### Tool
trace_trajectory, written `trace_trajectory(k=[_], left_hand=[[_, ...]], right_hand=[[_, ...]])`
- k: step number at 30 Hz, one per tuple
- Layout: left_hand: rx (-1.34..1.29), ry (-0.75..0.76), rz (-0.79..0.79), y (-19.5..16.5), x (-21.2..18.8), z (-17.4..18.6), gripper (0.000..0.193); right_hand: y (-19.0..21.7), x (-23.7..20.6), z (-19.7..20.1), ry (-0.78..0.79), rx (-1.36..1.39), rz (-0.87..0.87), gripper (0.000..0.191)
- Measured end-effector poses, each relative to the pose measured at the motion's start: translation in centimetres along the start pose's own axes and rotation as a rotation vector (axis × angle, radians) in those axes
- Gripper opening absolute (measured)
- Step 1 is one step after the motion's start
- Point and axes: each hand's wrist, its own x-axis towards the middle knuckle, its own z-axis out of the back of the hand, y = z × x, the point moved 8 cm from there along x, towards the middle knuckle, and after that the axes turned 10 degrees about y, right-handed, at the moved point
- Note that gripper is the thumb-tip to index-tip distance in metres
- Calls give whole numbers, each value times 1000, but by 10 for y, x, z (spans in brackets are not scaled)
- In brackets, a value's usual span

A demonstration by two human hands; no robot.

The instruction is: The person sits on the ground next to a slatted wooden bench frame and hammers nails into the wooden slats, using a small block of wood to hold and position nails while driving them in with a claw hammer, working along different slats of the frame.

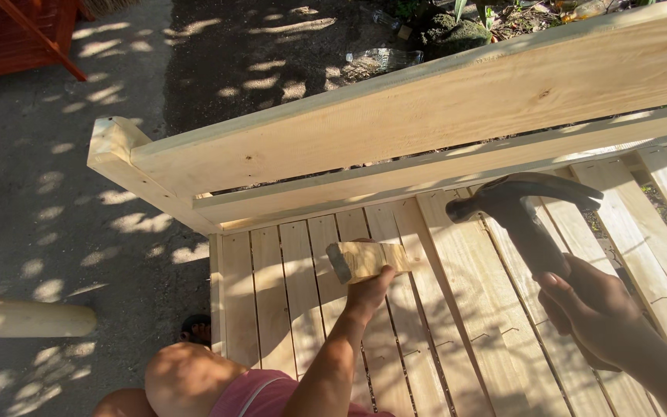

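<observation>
- The left hand (368, 289) sits near the middle of the view, arm reaching up from six o'clock, fingers closed around a small wooden block (368, 259).
- The block is short and pale, with a dark grey end face turned toward nine o'clock; it is held against the slatted panel (287, 301), at twelve o'clock of the hand.
- The right hand (592, 309) comes in from five o'clock and is wrapped tightly around the handle of a claw hammer (519, 212).
- The hammer's dark head lies at two o'clock of the block, striking face pointing toward nine o'clock and claw toward three o'clock; it is raised, apart from the block and not touching the wood.
- The slatted panel is made of narrow pale boards running from six toward twelve o'clock, with staples showing in several boards near the right hand.
- A long wooden rail (441, 112) crosses the view above the slats, rising from nine toward two o'clock, with a thinner rail just under it.
- At seven o'clock a bare knee (187, 378) and pink shorts (260, 398) show, beside a dark sandal on the ground.
- The ground (40, 216) at nine o'clock is grey, dappled with sunlight; a plastic bottle (384, 58) lies at twelve o'clock.
</observation>
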Motion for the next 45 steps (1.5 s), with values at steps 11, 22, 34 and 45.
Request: trace_trajectory(k=[11, 22, 34, 45], left_hand=[[80, 19, -70, -3, -4, -5, 42], [182, 6, -24, 3, 3, 1, 43], [520, -110, -599, -68, -23, -4, 35], [356, -88, -253, -82, -17, 7, 42]], right_hand=[[-46, 3, -33, 94, -71, -213, 38], [42, 21, -40, 104, -358, 103, 33], [232, -10, -112, 531, -1292, 37, 43], [268, -15, -112, 404, -1425, 98, 44]])
